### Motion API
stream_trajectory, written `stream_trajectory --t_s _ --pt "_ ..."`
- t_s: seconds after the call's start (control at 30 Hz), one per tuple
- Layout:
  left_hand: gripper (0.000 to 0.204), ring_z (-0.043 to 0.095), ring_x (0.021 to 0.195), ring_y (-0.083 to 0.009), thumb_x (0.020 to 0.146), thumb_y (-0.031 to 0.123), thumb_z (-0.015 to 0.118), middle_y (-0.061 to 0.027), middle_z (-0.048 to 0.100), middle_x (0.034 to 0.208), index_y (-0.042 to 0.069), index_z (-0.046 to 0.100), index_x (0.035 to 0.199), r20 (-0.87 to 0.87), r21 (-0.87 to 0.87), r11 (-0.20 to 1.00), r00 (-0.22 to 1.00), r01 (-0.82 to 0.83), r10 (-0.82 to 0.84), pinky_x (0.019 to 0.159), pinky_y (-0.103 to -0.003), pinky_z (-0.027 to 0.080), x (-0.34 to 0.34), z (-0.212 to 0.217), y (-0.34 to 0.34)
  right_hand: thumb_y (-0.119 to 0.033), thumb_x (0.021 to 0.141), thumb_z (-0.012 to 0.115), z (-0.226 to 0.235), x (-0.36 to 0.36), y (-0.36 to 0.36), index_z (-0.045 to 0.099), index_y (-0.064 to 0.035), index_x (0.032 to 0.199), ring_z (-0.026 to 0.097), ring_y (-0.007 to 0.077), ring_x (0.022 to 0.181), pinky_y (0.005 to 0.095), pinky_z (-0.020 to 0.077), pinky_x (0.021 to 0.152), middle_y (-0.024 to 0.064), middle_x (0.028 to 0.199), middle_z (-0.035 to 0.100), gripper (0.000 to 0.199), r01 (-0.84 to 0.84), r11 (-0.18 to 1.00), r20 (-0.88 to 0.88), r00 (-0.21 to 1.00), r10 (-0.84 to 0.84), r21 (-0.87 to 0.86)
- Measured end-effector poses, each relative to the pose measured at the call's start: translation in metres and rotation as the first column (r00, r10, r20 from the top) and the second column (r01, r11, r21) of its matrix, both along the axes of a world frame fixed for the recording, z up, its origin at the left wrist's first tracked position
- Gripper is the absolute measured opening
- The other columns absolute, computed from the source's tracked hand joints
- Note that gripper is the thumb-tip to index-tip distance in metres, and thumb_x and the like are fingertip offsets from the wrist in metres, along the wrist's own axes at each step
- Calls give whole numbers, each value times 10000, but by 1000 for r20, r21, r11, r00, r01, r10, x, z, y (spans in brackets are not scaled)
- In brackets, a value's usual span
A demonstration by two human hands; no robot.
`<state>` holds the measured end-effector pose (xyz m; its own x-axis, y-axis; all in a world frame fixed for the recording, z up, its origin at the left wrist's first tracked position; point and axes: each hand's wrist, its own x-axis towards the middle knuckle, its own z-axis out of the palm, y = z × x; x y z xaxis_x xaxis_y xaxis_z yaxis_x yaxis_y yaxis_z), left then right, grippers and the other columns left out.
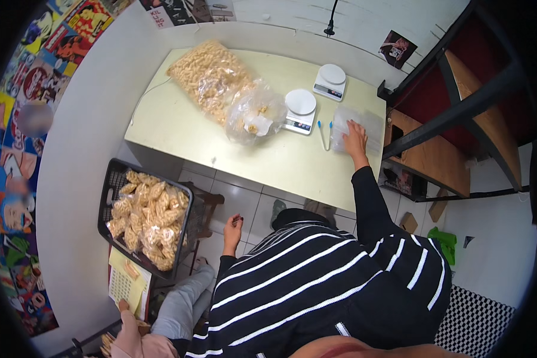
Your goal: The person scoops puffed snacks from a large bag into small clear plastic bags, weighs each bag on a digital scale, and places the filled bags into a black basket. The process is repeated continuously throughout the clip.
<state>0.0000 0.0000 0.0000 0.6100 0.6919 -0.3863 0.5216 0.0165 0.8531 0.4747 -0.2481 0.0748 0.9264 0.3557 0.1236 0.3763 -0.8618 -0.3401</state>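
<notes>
Nearest, a black top with white stripes [316,280] fills the lower middle, its sleeves running up toward the table. The left hand [232,230] hangs low beside the body, over the tiled floor [244,200], fingers loosely curled and holding nothing that can be made out. To its left stands a dark crate [110,185] heaped with small filled snack bags [146,218]; below the crate lies a yellowish paper sheet [125,283]. The right arm, in a black sleeve, stretches forward and up onto the pale table [268,161]; the right hand [355,140] lies palm down, fingers spread flat, pressing on a stack of clear plastic bags [349,119] near the table's right edge, not gripping them. Just left of that stack lie two small blue-tipped tools [325,132]. Farther on sit a white kitchen scale [299,110] and, behind it, a second white scale [330,82]. Left of the scales rests a rumpled clear bag [256,113] with a few snacks inside, touching a large clear sack of pale snacks [209,74] at the table's far left.
</notes>
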Motion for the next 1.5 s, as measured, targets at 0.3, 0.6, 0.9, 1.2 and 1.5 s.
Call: stream_trajectory --t_s 0.3,0.6,0.9,1.2,1.5 --pt "289 652 1004 -184 916 39 578 -128 673 1127 -17 586 1198 237 15 1000 971 27 -30 876 -288 505 102 43 59 -176 883 612 -5 14 17 689 -79 973 595 301 1008 431 440 865 88 1024 647 154 53 998 46 997 -54 30" --pt "369 584 1112 -294 876 92 648 -154 611 1189 4 563 1224 278 336 846 815 413 -508 945 -362 452 195 139 52 -121 907 598 78 7 34 686 -9 933 626 247 832 330 488 762 104 915 651 145 -84 855 -57 990 131 511" --pt "512 562 1175 -229 876 153 683 -134 583 1281 14 489 1329 412 1 631 575 776 -707 982 -336 436 294 212 35 -74 864 661 152 -79 82 686 0 923 634 141 786 281 506 738 64 871 666 98 -84 673 -436 701 565 735" --pt "243 670 950 -184 950 93 572 -136 709 1005 -62 661 1115 469 -175 642 636 747 -613 882 -296 503 293 179 35 -92 818 706 151 -91 93 672 -37 976 620 204 868 327 501 788 73 929 641 171 -223 693 -245 825 508 686" --pt "100 643 756 -107 861 69 689 -76 722 831 -16 725 899 330 0 817 771 577 -545 715 -260 511 285 181 40 -117 728 765 157 -94 105 651 -63 936 527 285 972 376 437 882 66 954 576 243 -519 698 -101 763 639 494"
